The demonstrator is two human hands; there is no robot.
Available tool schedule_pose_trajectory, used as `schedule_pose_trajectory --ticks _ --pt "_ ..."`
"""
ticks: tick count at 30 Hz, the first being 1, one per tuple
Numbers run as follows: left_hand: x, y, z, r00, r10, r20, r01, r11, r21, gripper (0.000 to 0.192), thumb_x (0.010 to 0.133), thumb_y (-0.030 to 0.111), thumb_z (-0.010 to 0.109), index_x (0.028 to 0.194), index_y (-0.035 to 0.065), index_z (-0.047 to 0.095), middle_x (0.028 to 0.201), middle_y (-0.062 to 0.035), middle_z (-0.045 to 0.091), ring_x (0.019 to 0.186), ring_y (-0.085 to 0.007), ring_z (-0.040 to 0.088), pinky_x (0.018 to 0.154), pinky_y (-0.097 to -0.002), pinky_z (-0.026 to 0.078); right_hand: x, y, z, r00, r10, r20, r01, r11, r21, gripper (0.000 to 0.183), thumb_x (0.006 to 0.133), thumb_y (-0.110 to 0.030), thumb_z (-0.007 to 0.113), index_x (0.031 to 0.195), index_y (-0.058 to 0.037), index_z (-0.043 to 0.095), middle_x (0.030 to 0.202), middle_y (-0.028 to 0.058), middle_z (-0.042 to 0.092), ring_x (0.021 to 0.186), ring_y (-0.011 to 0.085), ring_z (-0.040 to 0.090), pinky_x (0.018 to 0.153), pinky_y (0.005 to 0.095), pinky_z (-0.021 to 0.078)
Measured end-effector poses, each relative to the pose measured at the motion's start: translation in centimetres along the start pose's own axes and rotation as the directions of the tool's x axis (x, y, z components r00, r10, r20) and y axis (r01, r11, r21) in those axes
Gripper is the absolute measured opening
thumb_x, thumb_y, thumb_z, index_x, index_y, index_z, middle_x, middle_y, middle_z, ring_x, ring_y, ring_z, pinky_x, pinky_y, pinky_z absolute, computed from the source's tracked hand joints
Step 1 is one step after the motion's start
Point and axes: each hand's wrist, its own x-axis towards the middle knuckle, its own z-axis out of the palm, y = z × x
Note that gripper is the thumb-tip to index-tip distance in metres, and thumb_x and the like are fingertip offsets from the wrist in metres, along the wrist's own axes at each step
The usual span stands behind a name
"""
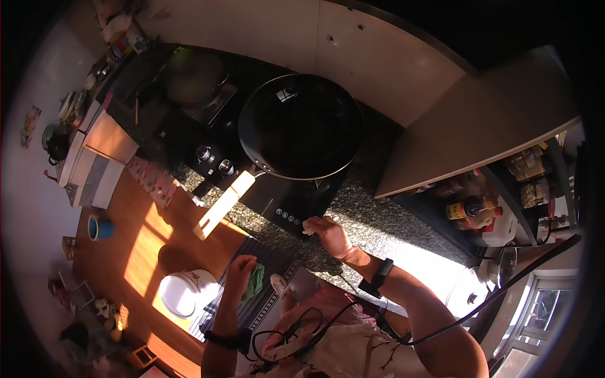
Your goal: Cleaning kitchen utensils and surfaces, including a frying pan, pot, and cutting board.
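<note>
My right hand (332,237) is at the front edge of a black glass cooktop (279,201), beside its touch symbols. Its fingers pinch a small white piece (308,231), perhaps folded tissue or cloth. Lower down and away from the counter, my left hand (241,273) is closed on a green cloth (254,285), which hangs below the fingers. A large black frying pan (302,127) rests on the cooktop, its pale wooden handle (226,204) reaching out over the counter's front edge. Two control knobs (226,167) lie to the left of the pan.
A blurred, lidded pot (194,78) stands on the far-left burner. Bottles (472,208) and jars fill the shelf at right, past a panel (463,151). Sunlit granite counter (373,222) runs beneath it. A white bucket (188,292) stands on the wooden floor. Black cables (501,288) cross my body.
</note>
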Motion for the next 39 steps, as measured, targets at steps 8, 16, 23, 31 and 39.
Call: schedule_pose_trajectory --ticks 8,16,23,31,39 --pt "-0.3 -0.5 1.2 0.998 -0.049 -0.038 0.049 0.999 -0.008 0.015 0.076 0.012 0.054 0.086 0.0014 0.056 0.071 -0.0033 0.057 0.065 -0.009 0.052 0.059 -0.02 0.041 8.4 15.7 -3.5 0.672 0.292 -0.681 -0.486 0.867 -0.108 0.023 0.078 -0.01 0.042 0.097 -0.0026 0.054 0.097 0.0164 0.054 0.091 0.03 0.05 0.084 0.0341 0.0371" --pt "-0.9 -1.1 -0.4 0.991 -0.124 -0.04 0.126 0.991 0.046 0.014 0.078 0.012 0.052 0.087 0.0022 0.056 0.072 -0.0022 0.056 0.066 -0.0072 0.052 0.06 -0.019 0.04 5.0 12.7 -0.5 0.887 0.349 -0.301 -0.448 0.806 -0.386 0.038 0.073 -0.004 0.045 0.11 -0.0071 0.045 0.111 0.0098 0.047 0.104 0.0246 0.042 0.083 0.0325 0.0373" --pt "0.3 1.6 -1.1 0.988 0.091 0.128 -0.084 0.995 -0.058 0.014 0.08 0.011 0.049 0.088 0.0004 0.053 0.075 -0.0023 0.053 0.071 -0.007 0.049 0.064 -0.0189 0.04 -4.2 -2.2 1.1 0.994 0.07 0.084 -0.028 0.907 -0.421 0.036 0.064 -0.003 0.05 0.099 -0.0096 0.052 0.094 0.0018 0.054 0.084 0.0198 0.05 0.07 0.0271 0.0407" --pt "-0.2 2.7 -3.6 0.931 0.243 0.273 -0.241 0.97 -0.042 0.013 0.081 0.01 0.048 0.089 0.0 0.051 0.071 -0.0019 0.052 0.055 -0.0055 0.047 0.048 -0.0174 0.039 -4.8 -0.6 -2.3 0.713 0.65 -0.263 -0.528 0.745 0.408 0.019 0.073 -0.003 0.051 0.091 -0.0001 0.056 0.086 0.0135 0.058 0.077 0.0255 0.057 0.07 0.029 0.0453" --pt "-0.7 -0.4 -8.5 0.955 0.196 0.222 -0.197 0.98 -0.017 0.013 0.082 0.01 0.045 0.087 0.0003 0.052 0.074 0.0006 0.052 0.067 -0.0045 0.045 0.06 -0.0182 0.038 -6.1 -4.9 1.6 0.903 0.395 -0.171 -0.419 0.896 -0.145 0.027 0.07 -0.003 0.049 0.095 -0.0074 0.055 0.094 0.0138 0.053 0.084 0.0281 0.052 0.077 0.0331 0.0419"
